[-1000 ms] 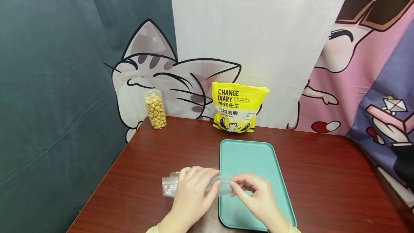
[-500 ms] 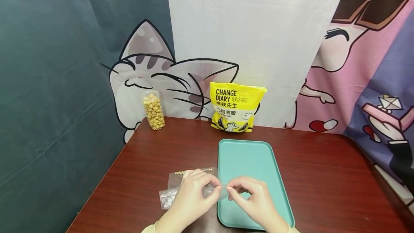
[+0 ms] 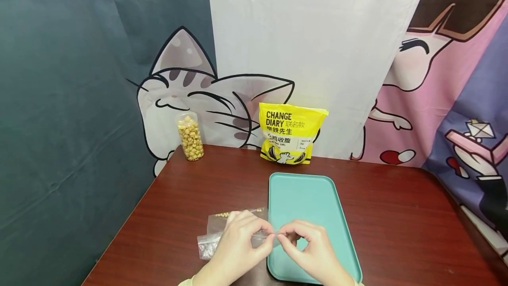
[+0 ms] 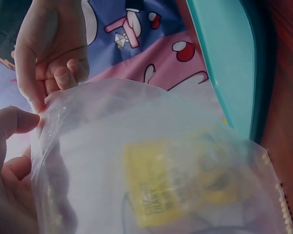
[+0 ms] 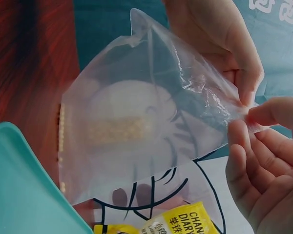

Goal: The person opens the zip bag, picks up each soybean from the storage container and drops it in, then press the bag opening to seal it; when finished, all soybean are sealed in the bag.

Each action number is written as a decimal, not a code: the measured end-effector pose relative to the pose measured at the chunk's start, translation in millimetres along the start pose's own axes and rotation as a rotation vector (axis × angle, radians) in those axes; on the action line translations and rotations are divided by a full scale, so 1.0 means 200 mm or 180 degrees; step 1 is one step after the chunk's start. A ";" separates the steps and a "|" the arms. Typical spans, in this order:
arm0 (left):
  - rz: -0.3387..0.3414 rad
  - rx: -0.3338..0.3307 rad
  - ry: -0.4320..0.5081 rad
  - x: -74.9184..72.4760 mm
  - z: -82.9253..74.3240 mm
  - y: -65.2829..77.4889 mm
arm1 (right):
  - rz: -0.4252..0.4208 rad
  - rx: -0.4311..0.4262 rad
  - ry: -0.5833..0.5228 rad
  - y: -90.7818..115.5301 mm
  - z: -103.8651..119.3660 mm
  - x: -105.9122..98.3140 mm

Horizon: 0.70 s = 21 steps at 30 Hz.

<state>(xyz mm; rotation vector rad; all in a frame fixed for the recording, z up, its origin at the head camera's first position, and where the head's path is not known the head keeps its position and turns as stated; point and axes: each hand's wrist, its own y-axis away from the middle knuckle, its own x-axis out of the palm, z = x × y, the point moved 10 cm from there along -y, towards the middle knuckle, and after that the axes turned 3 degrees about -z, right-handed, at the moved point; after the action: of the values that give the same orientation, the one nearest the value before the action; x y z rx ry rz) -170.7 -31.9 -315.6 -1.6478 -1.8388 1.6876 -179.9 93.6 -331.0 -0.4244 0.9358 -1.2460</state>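
A clear plastic bag (image 3: 217,223) (image 4: 97,122) hangs between both hands, with a row of small pale-yellow beads or beans (image 5: 62,141) along its far bottom seam. My left hand (image 3: 243,246) pinches the bag's near edge between thumb and forefinger. Close beside it, almost tip to tip, my right hand (image 3: 311,248) (image 5: 268,168) pinches the same edge. The plastic gathers and wrinkles at the pinched spot in the right wrist view. A crinkled corner of plastic (image 3: 207,246) sticks out left of my left hand. Part of the bag is hidden behind that hand.
A turquoise tray (image 3: 297,189) lies under and beyond my right hand on the dark red table (image 3: 397,215). At the back stand a yellow snack pouch (image 3: 293,133) and a clear jar of popcorn-like pieces (image 3: 190,138). Printed cloths (image 3: 309,34) hang behind.
My right hand has moved left along the bag's edge until its fingertips meet my left ones. The bag has tilted, so its row of beads shows more beyond the left hand.
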 end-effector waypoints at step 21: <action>0.0063 0.0113 0.0049 0.00 -0.01 0.02 | 0.0197 -0.0056 0.0215 0.00 0.01 0.03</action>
<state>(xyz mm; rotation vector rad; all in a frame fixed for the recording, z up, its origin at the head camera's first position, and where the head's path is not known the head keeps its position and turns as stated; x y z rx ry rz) -166.4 -31.3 -318.0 -1.6656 -1.7811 1.7006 -177.6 86.9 -332.0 -0.3663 1.0108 -1.2027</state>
